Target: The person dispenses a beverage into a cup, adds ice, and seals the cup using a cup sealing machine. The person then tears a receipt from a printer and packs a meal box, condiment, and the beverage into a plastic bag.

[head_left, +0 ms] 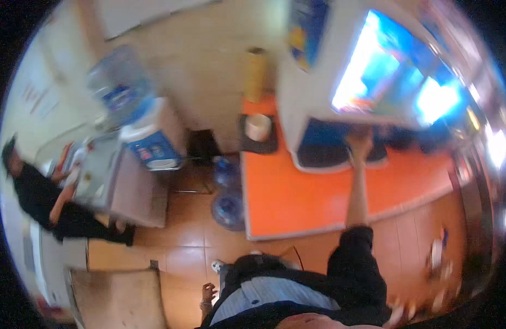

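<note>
My right arm stretches forward over an orange table. My right hand (pixel 360 142) is at the lower edge of a white boxy cabinet with a brightly lit blue panel (pixel 382 68). It touches or hovers over a dark recess with a pale rim (pixel 323 154); its fingers are blurred and partly lost in shadow, so I cannot tell whether it grips anything. My left hand (pixel 208 292) hangs low beside my body, with a band at the wrist. Its fingers are loosely bent and apart, and no object shows in them.
On the orange table (pixel 286 203) are a whitish roll or cup (pixel 258 127) on a dark mat and a yellow cylinder (pixel 256 77). Large water bottles (pixel 228 211) stand on the tiled floor beside it. A person in black (pixel 42 197) works at a left counter; a chair (pixel 118 299) is nearby.
</note>
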Action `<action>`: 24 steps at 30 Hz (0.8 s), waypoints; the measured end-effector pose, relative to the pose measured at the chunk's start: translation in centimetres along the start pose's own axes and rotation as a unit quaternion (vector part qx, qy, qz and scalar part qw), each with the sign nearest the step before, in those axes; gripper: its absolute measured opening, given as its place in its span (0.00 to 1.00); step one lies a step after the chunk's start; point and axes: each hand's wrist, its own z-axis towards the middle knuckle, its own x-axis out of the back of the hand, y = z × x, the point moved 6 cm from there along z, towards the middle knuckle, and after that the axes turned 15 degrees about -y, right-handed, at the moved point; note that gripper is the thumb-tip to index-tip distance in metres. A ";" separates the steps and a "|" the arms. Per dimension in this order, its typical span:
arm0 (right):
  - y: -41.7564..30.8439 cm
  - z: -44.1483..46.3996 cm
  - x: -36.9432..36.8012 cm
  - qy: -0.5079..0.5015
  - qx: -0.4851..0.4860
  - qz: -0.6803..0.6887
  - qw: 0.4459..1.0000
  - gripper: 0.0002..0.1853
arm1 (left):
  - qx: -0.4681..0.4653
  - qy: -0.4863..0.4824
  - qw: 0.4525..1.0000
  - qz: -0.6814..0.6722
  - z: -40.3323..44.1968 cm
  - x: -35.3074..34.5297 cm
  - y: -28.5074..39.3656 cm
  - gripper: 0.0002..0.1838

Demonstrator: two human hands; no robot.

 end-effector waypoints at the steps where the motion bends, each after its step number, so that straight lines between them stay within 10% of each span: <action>1: -3.0 -0.4 1.7 -0.059 -0.160 0.051 0.984 0.25 | 0.016 0.014 0.999 -0.029 0.0 -0.1 -1.4 0.18; 8: -4.6 -4.0 3.6 0.012 -0.053 0.151 0.987 0.24 | 0.016 -0.045 0.998 0.038 -0.6 0.1 -3.3 0.25; 10: -5.5 -5.9 3.2 -0.048 -0.043 0.172 0.983 0.24 | -0.209 0.038 0.945 0.250 -2.2 0.8 0.6 0.07; 11: -5.6 -6.5 2.6 -0.079 -0.039 0.182 0.979 0.24 | 0.009 0.022 0.994 0.103 -0.4 1.6 -3.2 0.21; 12: -5.6 -7.0 1.7 -0.110 -0.031 0.193 0.975 0.25 | -0.143 0.039 0.983 0.104 -1.5 0.7 -0.3 0.14; 14: -5.2 -7.8 -0.6 -0.170 -0.017 0.230 0.958 0.25 | 0.015 0.067 0.985 0.156 -0.6 1.7 -0.6 0.15; 20: -13.5 -9.1 -9.8 -0.233 0.142 0.322 0.907 0.26 | -0.072 0.111 0.988 0.083 -1.5 1.4 4.5 0.23; 24: -22.2 -11.3 -15.4 -0.320 0.035 0.417 0.850 0.30 | -0.055 0.135 0.988 0.058 -3.4 2.7 1.4 0.27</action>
